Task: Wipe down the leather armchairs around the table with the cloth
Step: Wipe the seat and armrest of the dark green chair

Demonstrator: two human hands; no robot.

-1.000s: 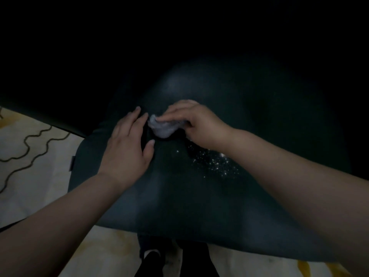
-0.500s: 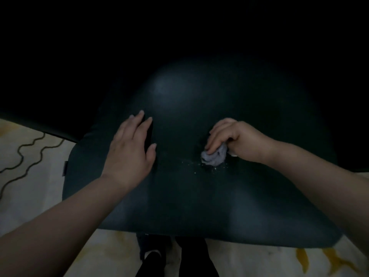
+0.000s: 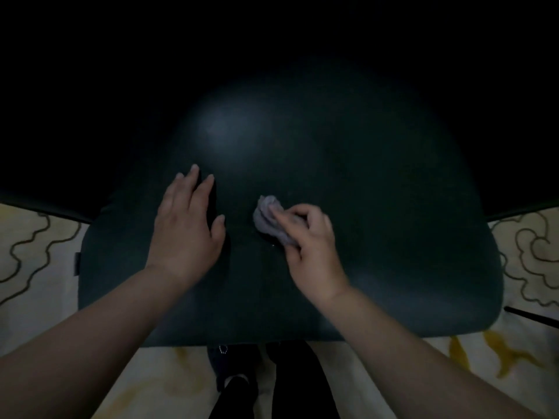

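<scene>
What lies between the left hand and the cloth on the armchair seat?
Nothing but bare dark leather: the head view shows a strip of the armchair seat between the flat left hand and the cloth gripped by the right hand.

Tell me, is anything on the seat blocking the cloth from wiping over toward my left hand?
Nothing visible does. The cloth, held in the right hand, lies on the dark seat, and only bare leather shows between it and the left hand, which rests flat on the seat.
</scene>
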